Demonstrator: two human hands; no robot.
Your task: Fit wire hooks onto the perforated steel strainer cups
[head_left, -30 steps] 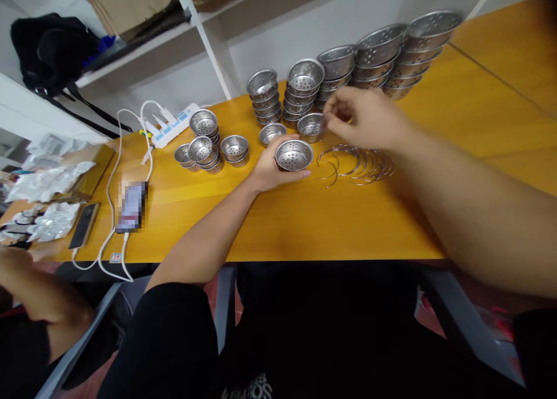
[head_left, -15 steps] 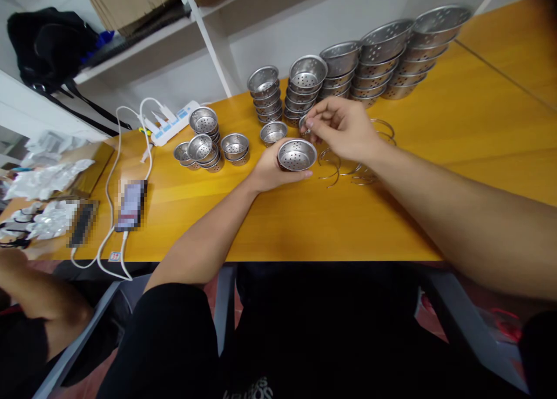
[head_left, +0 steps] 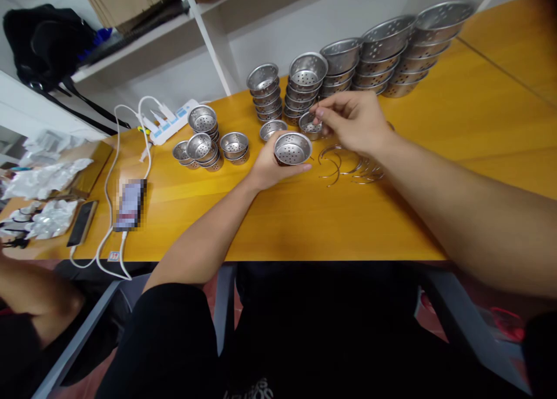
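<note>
My left hand (head_left: 266, 168) is wrapped round a perforated metal cup (head_left: 293, 150), its open top facing up, just above the wooden table. To the right, my right hand (head_left: 357, 120) is closed in a pinch at thumb and forefinger; something thin may be between the tips, too small to make out. Right under those fingertips stands another small perforated cup (head_left: 308, 127), partly hidden. A similar cup (head_left: 272, 129) stands behind my left hand. Several thin curved metal wires (head_left: 337, 168) lie on the table below my right hand.
Stacked perforated cups (head_left: 263, 89) line the back, with larger stacks (head_left: 435, 45) to the right. More cups (head_left: 202, 149) stand left, near a power strip (head_left: 176, 123). A phone (head_left: 130, 205) with a white cable lies left. A person's arm (head_left: 35, 289) shows at lower left.
My right hand has moved slightly up and right, uncovering more of the small cup beneath its fingertips. My left hand, still holding its cup, has shifted a little left and up.
</note>
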